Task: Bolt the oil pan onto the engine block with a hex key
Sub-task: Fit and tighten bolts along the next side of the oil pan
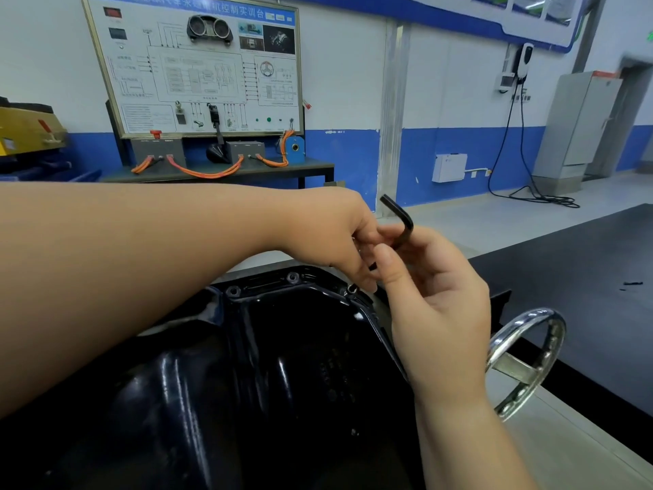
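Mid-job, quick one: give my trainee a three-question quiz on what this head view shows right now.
1. True or false: only one hand holds the hex key.
2. Multiple choice: on which side of the oil pan does the chrome handwheel sit? A) left B) right C) on top of it
3. Fill in: two bolt heads show along the oil pan's far ____.

Key
1. False: the left hand and the right hand both pinch it.
2. B
3. rim
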The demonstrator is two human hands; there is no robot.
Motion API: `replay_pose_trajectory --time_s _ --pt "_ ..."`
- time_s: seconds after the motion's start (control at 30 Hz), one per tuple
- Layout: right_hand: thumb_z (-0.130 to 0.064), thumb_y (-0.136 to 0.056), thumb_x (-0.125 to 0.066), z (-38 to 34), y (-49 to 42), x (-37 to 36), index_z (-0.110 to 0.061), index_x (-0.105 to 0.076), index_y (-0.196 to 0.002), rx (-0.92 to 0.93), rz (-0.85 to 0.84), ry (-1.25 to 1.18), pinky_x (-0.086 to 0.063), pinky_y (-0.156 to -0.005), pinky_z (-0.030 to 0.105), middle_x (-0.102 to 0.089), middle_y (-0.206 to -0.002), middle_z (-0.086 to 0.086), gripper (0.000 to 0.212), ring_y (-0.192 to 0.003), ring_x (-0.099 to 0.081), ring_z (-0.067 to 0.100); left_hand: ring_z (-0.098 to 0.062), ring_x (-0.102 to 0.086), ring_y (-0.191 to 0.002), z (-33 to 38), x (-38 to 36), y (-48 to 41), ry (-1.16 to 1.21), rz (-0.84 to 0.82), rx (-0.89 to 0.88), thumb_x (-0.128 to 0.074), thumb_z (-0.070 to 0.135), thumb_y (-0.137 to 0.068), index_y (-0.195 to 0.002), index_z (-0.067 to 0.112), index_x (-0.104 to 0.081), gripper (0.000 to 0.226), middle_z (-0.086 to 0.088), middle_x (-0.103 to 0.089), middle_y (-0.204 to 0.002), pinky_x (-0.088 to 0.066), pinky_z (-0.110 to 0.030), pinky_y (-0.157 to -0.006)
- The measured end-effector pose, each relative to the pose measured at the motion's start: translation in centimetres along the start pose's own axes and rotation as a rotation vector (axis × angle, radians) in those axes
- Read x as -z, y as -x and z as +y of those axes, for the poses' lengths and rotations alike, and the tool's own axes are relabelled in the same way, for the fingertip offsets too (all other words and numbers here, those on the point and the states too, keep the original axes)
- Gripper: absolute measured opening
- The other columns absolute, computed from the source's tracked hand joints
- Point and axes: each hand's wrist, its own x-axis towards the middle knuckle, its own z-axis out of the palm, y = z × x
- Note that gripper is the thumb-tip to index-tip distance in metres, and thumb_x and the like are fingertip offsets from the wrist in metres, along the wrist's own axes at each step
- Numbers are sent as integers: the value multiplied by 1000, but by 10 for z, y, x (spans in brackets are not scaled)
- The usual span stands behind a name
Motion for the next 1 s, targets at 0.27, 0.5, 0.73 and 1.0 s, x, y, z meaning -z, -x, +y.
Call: replay_pose_trajectory --time_s 0.27,0.5,0.73,1.0 --pt "-10 -82 -60 4 -2 1 -24 -72 -90 9 10 -16 -56 -74 25 -74 -83 -8 20 -81 -71 13 -2 -44 -54 -2 1 1 34 -21 -13 -77 33 -71 -46 39 -58 32 11 -50 -56 -37 -17 -57" --pt "-19 -73 -72 4 -3 1 -36 -62 -67 7 80 32 -54 -62 24 -69 -71 -6 20 -67 -67 13 0 -48 -59 -2 0 1 -6 -64 -15 -73 36 -75 -57 38 -59 23 17 -52 -56 -43 -23 -65" --pt "-18 -77 -71 3 -3 1 -33 -61 -71 11 22 26 -54 -64 26 -66 -71 -9 19 -69 -63 8 1 -44 -52 -2 0 1 2 -60 -10 -73 35 -74 -56 36 -58 24 17 -49 -50 -34 -11 -52" --pt "-11 -86 -57 5 1 0 -25 -70 -94 54 -12 28 -56 -81 35 -73 -90 -9 20 -92 -69 13 -6 -47 -58 -3 -1 0 15 -44 -17 -76 30 -73 -53 28 -56 28 10 -52 -57 -45 -25 -68"
